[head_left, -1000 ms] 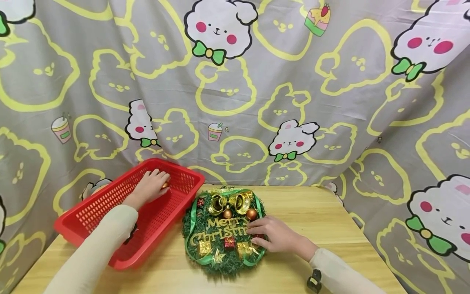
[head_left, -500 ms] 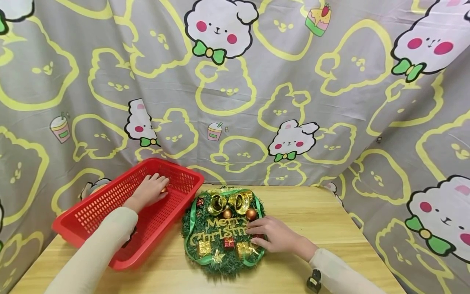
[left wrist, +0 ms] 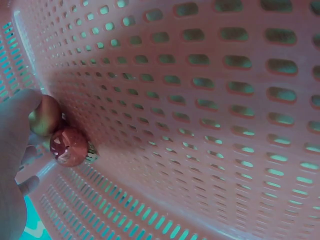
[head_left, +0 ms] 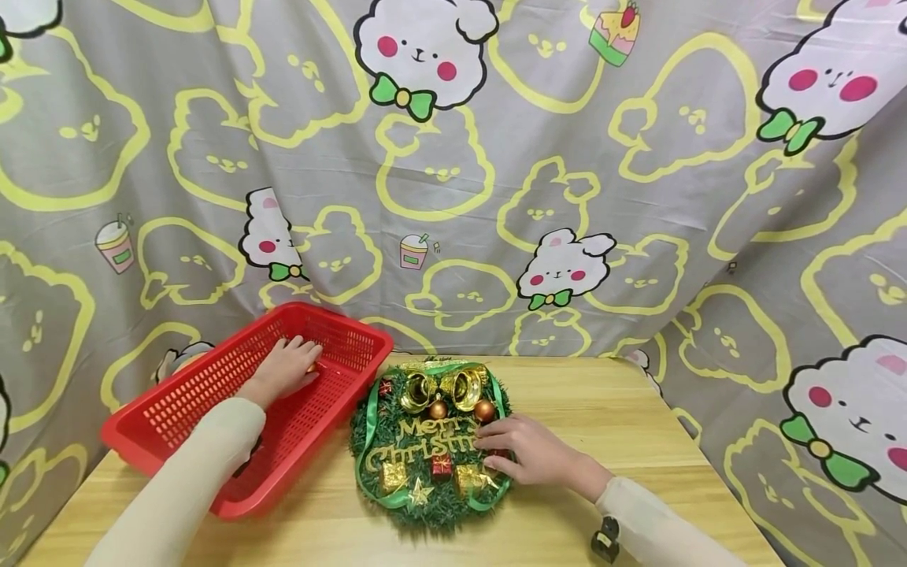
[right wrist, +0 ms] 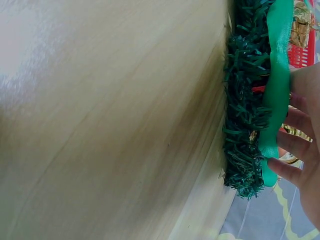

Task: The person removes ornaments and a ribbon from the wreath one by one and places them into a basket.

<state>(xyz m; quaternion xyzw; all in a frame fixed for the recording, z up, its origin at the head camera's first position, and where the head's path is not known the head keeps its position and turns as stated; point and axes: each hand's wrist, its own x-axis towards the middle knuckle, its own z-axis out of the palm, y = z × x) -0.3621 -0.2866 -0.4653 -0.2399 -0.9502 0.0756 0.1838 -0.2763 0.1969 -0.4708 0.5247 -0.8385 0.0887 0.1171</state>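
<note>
My left hand (head_left: 283,368) reaches down into a red plastic basket (head_left: 244,504). In the left wrist view, its thumb and a finger pinch a gold-orange Christmas bauble (left wrist: 46,116). A shiny red bauble (left wrist: 69,147) lies against it, by the basket's perforated wall. My right hand (head_left: 531,450) rests on the right rim of a green tinsel wreath (head_left: 432,516), its fingers stretched over the lettering's end. In the right wrist view, the fingers touch the green ribbon (right wrist: 277,90) along the wreath's edge. The wreath lies flat on the table.
Gold bells (head_left: 464,390), copper baubles (head_left: 485,410), small gift boxes (head_left: 394,477) and a gold star (head_left: 420,494) decorate the wreath. The basket stands left of it on a wooden table (head_left: 567,382). A patterned grey curtain (head_left: 453,315) hangs behind. A black device (head_left: 605,542) is on the right wrist.
My left hand has moved slightly lower and to the left inside the basket, and less of the bauble shows past its fingers. My right hand stays on the wreath.
</note>
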